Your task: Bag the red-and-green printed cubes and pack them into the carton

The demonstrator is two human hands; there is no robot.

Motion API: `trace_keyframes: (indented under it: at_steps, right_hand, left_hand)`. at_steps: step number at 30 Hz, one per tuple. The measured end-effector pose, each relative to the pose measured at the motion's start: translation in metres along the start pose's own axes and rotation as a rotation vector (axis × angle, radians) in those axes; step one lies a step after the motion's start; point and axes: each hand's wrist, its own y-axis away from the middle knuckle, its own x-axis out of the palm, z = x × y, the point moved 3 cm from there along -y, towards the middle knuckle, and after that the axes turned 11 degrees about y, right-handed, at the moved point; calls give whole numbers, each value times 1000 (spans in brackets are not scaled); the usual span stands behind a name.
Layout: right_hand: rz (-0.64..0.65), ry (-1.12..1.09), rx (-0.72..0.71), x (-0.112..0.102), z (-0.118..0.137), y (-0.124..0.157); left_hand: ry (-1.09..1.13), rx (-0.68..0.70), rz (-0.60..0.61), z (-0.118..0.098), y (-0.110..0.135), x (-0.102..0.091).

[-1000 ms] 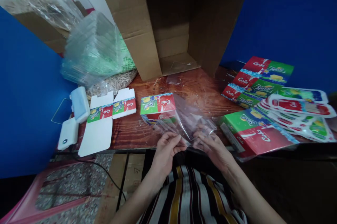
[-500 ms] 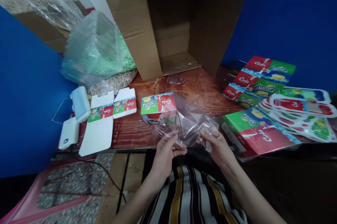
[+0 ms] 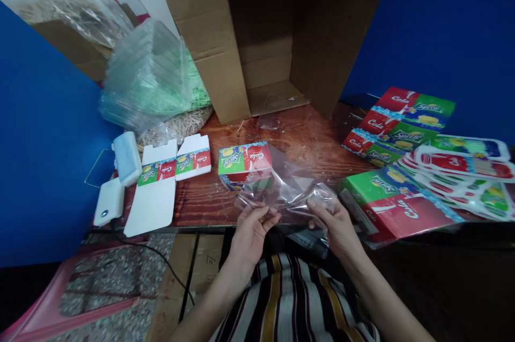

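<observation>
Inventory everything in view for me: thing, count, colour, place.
Clear film: one, transparent, front centre
Small box: one, red-green, table centre
Large box: one, red-green, front right
Printed cartons: count unclear, red-green, right rear
Bottle-shaped packs: pile, mixed colours, far right
White cartons: two visible, red-green bands, left
Pale items: two, white-blue, left edge
Clear trays: stack, transparent, left rear
Shredded filling: loose, green-straw, left rear
Cardboard box: one, brown, back centre
Table: one, reddish, under boxes
Panels: two, blue, both sides
Plastic frame: one, pink, lower left
Cable: one, black, lower left
Clothing: one, striped, bottom centre
Left hand: one, bare, at film's left edge
Right hand: one, bare, gripping film
</observation>
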Motion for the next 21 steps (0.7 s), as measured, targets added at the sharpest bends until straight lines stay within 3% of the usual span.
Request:
trace_keyframes:
  at_steps: [11, 21]
  right_hand:
    - [21, -108, 154, -5, -1, 5]
    - [112, -231, 144, -5, 1, 3]
  left_hand:
    - [-108, -61, 15, 6, 0, 8]
    - [-129, 20, 207, 0, 10, 15]
